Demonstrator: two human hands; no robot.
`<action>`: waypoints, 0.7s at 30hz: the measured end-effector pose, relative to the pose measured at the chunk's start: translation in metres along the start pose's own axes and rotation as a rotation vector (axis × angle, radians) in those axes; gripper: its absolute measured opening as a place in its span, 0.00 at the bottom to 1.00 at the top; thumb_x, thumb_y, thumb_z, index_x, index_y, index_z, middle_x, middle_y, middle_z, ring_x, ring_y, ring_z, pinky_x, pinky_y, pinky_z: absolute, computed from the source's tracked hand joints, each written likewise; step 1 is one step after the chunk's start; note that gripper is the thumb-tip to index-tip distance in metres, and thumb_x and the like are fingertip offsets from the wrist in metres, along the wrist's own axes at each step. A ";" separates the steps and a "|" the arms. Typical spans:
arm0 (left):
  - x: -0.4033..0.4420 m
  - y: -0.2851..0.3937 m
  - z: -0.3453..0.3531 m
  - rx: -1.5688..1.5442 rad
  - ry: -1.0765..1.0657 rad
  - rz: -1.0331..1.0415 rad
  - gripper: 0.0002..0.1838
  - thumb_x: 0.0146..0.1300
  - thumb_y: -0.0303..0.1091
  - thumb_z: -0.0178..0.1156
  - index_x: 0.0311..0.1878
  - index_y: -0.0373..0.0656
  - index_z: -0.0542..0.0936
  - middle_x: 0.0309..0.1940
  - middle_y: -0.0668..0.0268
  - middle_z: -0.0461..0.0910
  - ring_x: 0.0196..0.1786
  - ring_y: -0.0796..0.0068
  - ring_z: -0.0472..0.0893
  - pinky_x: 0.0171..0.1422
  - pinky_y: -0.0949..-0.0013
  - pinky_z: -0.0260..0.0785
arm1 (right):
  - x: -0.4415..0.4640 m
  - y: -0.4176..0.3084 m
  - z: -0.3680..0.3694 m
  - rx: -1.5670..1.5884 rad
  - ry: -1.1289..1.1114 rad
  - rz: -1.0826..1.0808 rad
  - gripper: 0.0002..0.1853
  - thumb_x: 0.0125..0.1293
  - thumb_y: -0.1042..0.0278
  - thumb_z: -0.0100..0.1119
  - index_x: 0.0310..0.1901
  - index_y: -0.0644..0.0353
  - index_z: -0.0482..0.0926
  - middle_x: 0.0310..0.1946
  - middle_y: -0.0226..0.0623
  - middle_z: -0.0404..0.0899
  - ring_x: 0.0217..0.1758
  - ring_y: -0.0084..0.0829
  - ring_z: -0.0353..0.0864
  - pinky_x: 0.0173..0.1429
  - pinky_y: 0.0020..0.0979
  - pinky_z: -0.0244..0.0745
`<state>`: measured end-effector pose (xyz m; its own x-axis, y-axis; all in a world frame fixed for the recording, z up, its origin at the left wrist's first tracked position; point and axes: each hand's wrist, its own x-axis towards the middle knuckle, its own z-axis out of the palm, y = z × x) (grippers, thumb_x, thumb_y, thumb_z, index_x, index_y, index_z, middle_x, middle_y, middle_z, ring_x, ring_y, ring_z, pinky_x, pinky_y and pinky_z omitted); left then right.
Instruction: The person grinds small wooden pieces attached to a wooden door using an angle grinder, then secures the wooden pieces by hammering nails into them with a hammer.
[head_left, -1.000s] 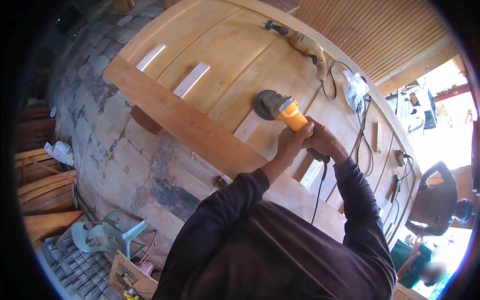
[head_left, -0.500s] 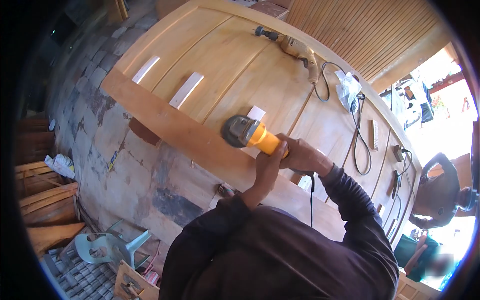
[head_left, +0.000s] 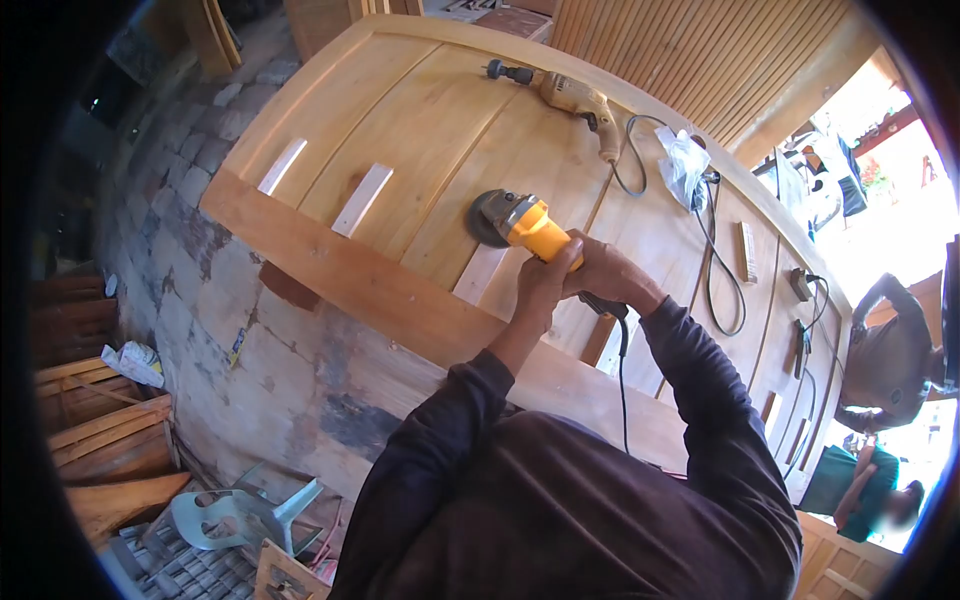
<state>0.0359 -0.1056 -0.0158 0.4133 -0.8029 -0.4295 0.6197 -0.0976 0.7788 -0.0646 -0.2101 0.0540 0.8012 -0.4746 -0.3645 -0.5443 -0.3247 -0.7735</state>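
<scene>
My left hand (head_left: 541,288) and my right hand (head_left: 612,274) are both closed around the yellow body of an angle grinder (head_left: 541,234). Its dark disc (head_left: 487,219) is at the far left end, over the panel of a large wooden door (head_left: 345,248) lying flat. Whether the disc touches the wood I cannot tell. A pale wood strip (head_left: 478,276) lies just below the grinder, partly hidden by my hands. Two more pale strips, a middle one (head_left: 362,200) and a left one (head_left: 283,166), rest across the door's near rail. A black cord (head_left: 625,400) hangs from the grinder.
A tan power drill (head_left: 580,100) with its cord lies on the door's far side, near a clear plastic bag (head_left: 684,168). Wood pieces (head_left: 110,430) and a pale green plastic chair (head_left: 225,518) are at lower left. Two other people, one in a green shirt (head_left: 860,490), are at right.
My hands have moved the grinder inward from the near rail onto the panel, past the pale strip, which now shows below it. The camera view has shifted slightly.
</scene>
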 end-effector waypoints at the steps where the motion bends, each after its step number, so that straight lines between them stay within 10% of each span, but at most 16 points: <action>1: 0.000 -0.001 -0.002 0.011 -0.014 -0.005 0.31 0.68 0.52 0.72 0.56 0.29 0.84 0.46 0.60 0.87 0.45 0.75 0.88 0.48 0.72 0.80 | -0.001 0.002 0.001 0.049 0.003 0.003 0.39 0.53 0.56 0.82 0.65 0.57 0.76 0.47 0.46 0.90 0.52 0.43 0.91 0.55 0.40 0.83; 21: -0.141 0.038 -0.091 0.193 0.085 0.173 0.29 0.81 0.49 0.60 0.70 0.33 0.74 0.61 0.60 0.79 0.64 0.71 0.80 0.72 0.63 0.72 | -0.079 -0.081 0.112 0.080 0.124 -0.160 0.34 0.62 0.57 0.73 0.68 0.57 0.72 0.38 0.56 0.87 0.43 0.61 0.88 0.48 0.53 0.82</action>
<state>0.0616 0.0576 0.0324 0.5613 -0.7662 -0.3127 0.3999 -0.0796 0.9131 -0.0562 -0.0548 0.0872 0.8363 -0.5210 -0.1710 -0.3873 -0.3406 -0.8567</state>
